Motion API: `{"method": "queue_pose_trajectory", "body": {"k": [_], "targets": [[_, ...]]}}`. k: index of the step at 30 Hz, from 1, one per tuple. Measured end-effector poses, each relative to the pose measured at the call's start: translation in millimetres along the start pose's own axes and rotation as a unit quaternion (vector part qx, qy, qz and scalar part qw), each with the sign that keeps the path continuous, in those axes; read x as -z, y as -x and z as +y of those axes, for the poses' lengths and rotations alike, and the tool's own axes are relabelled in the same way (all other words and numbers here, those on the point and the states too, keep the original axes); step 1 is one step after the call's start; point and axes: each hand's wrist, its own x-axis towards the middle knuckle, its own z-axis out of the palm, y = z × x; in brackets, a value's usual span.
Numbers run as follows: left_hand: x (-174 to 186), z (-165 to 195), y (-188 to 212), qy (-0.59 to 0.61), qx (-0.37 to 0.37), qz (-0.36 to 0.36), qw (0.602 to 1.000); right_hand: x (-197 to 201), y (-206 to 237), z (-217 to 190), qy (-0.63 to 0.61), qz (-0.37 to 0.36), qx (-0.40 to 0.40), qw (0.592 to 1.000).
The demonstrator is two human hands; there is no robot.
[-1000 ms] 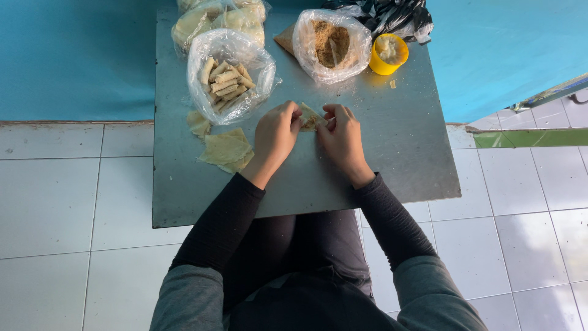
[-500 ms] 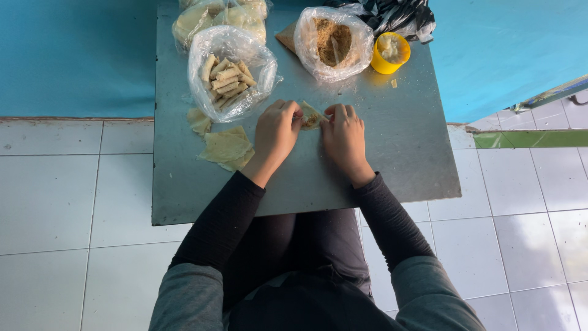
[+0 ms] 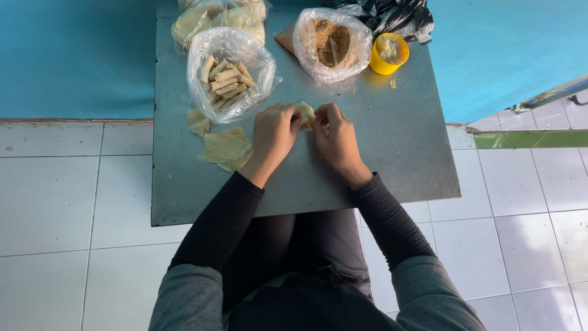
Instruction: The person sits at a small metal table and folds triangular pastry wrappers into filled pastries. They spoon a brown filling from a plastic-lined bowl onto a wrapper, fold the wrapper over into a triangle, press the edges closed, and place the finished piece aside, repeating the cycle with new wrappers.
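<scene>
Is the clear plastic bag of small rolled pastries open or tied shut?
Open: the clear plastic bag of small rolled pastries has its mouth spread wide, with the pale rolls piled inside exposed from above.

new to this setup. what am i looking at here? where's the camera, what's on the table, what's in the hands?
No machine here: a person works with two bare hands. The single picture comes from a camera worn on the head, looking straight down past the dark sleeves and lap.

The left hand and right hand meet over a grey metal table and pinch a small pale wrapper roll between the fingertips.

On the table: a clear bag of finished rolls, a clear bag of brown crumbly filling, a yellow cup, flat wrapper sheets beside the left hand, more pale bags at the far edge, and a black plastic bag. The floor is white tile.
</scene>
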Motion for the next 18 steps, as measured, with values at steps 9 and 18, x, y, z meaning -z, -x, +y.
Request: {"method": "queue_pose_trajectory", "body": {"k": [9, 18], "targets": [[4.8, -1.9, -2.4, 0.000, 0.014, -0.048, 0.999, -2.0, -1.9, -3.2, -0.011, -0.040, 0.047, 0.998], [10.4, -13.5, -2.9, -0.005, -0.041, -0.082, 0.996, 0.9, -6.3, -1.0, -0.006, -0.068, 0.077, 0.995]]}}
